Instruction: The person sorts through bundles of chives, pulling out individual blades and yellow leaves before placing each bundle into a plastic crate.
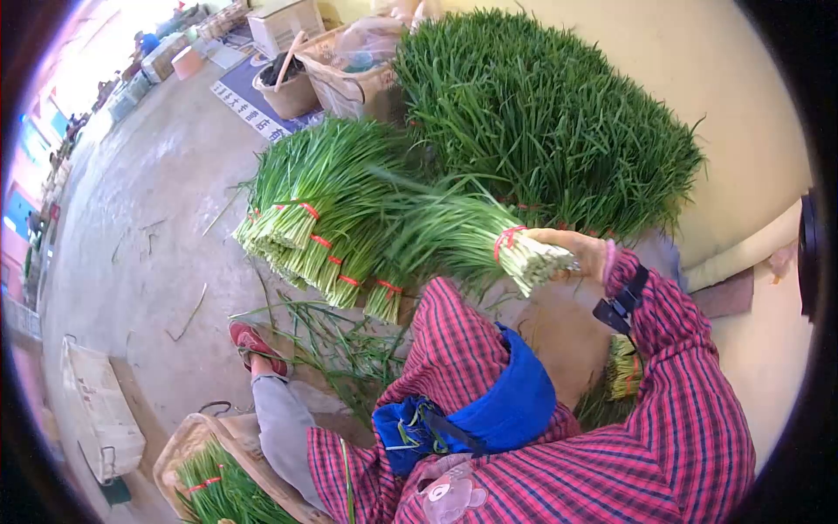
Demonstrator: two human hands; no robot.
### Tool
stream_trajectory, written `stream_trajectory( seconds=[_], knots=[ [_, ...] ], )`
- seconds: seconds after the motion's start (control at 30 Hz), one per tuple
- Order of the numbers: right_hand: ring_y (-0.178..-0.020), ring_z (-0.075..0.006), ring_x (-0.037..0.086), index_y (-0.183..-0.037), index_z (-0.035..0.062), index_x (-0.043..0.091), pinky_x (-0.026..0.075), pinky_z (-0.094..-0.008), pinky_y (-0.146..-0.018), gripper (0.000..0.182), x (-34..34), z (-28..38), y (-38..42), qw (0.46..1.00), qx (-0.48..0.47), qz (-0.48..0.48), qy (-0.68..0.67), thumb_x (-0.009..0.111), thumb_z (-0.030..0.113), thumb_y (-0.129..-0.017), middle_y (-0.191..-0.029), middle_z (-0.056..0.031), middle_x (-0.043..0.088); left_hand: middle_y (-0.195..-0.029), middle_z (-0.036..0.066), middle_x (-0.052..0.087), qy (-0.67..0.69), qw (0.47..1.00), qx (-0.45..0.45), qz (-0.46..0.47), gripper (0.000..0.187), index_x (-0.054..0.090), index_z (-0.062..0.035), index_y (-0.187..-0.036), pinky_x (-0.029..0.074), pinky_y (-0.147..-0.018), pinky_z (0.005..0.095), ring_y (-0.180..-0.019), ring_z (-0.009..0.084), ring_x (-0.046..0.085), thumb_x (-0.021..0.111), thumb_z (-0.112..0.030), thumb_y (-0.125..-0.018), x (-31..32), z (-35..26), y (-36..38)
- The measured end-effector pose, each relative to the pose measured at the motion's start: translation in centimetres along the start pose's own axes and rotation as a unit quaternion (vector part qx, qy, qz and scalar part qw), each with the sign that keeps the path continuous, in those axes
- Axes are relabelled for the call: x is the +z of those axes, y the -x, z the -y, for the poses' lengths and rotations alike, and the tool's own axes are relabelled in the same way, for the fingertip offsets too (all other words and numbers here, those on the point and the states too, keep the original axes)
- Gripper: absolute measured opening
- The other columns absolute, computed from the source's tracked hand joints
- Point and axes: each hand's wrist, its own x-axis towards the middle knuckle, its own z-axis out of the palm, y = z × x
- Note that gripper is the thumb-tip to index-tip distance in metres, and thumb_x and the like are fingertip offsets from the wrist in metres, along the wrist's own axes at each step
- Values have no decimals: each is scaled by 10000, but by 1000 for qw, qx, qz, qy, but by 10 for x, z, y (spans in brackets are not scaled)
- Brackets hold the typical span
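My right hand is closed around the pale stem end of a bunch of garlic chives, tied with a red band. Its green leaves trail left, blurred by motion. Just left lies a stack of tied chive bundles, their cut ends facing me. Behind the held bunch stands a large mass of upright chives against the wall. My left sleeve reaches down at the bottom; I cannot see the left hand. A basket beside my leg holds chives with a red band.
Loose chive leaves litter the floor by my red shoe. At the back stand a bucket and a basket with plastic bags. Another bundle lies under my right arm. A pale sack lies at left.
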Motion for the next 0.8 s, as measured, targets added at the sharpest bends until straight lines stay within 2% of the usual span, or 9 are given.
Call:
stream_trajectory(
  seconds=[0.07, 0.17, 0.3, 0.33, 0.4, 0.47, 0.5, 0.67, 0.8],
  knots=[
    [-911, -177, 701, -1217, 20, 578, 600, -342, -789, 337, 13, 14, 30, 964, 61, 184, -184, 485, 253, -991, -1098, -117, 691, -1285, 225, 568, 24, 1000, -5, -13, 444, 512, 56, -1306, 425, -1005, 406, -1178, 343, 548, 519, -254, -989, 4, -21, -1],
    [-941, -193, 690, -1230, 9, 568, 594, -353, -800, 353, 39, 12, 83, 982, -47, 99, -154, 539, 244, -969, -1129, -133, 675, -1198, 197, 613, 237, 970, -58, -17, 399, 551, 51, -1257, 458, -951, 387, -1066, 298, 594, 510, -241, -989, 14, -54, -4],
    [-1065, -177, 627, -1346, -2, 465, 517, -345, -924, 499, 80, -12, 99, 988, -133, 71, -34, 619, 234, -934, -1210, -112, 623, -1160, 158, 629, 449, 844, -103, 275, 383, 560, 54, -1239, 493, -902, 346, -997, 226, 623, 489, -230, -992, 19, -104, -5],
    [-1051, -161, 621, -1364, 3, 443, 512, -333, -915, 529, 105, -19, 104, 983, -173, 51, 43, 634, 229, -926, -1201, -91, 622, -1164, 141, 638, 556, 719, -181, 375, 377, 579, 52, -1220, 470, -934, 343, -1007, 225, 616, 593, -199, -940, 12, -137, -10],
    [-1019, -138, 603, -1392, 23, 407, 505, -308, -897, 592, 155, -39, 113, 975, -188, 3, 118, 670, 232, -904, -1182, -58, 612, -1356, 229, 498, 526, 575, -148, 609, 602, 428, 73, -1364, 474, -950, 425, -1215, 347, 518, 476, -389, -982, 49, -137, -3],
    [-1081, -134, 546, -1390, 37, 408, 468, -306, -923, 685, 183, -67, 105, 971, -175, 65, 147, 743, 290, -849, -1206, -60, 584, -1328, 226, 528, 597, 436, -240, 628, 672, 428, 75, -1368, 383, -1041, 456, -1245, 346, 498, 496, -448, -952, 83, -160, 12],
    [-1099, -139, 532, -1387, 30, 410, 453, -307, -938, 690, 199, -79, 105, 968, -163, 101, 164, 739, 312, -851, -1213, -71, 579, -1296, 184, 567, 665, 275, -342, 605, 607, 479, 43, -1337, 375, -1047, 478, -1226, 333, 511, 512, -403, -927, 104, -164, 12],
    [-1214, -207, 481, -1425, -19, 328, 382, -344, -1033, 742, 236, -118, 91, 904, -67, 263, 330, 653, 397, -905, -1302, -159, 530, -1278, 105, 570, 831, 201, -296, 427, 462, 490, -81, -1338, 409, -1039, 472, -1187, 274, 522, 428, -385, -996, 146, -135, 2],
    [-1384, -273, 320, -1504, -25, 110, 293, -375, -1120, 832, 230, -114, 52, 952, -94, 243, 162, 629, 293, -937, -1485, -218, 333, -1357, 125, 516, 810, 326, -327, 362, 516, 459, -74, -1372, 435, -1026, 449, -1221, 297, 502, 438, -423, -992, 136, -96, 9]
  ],
)
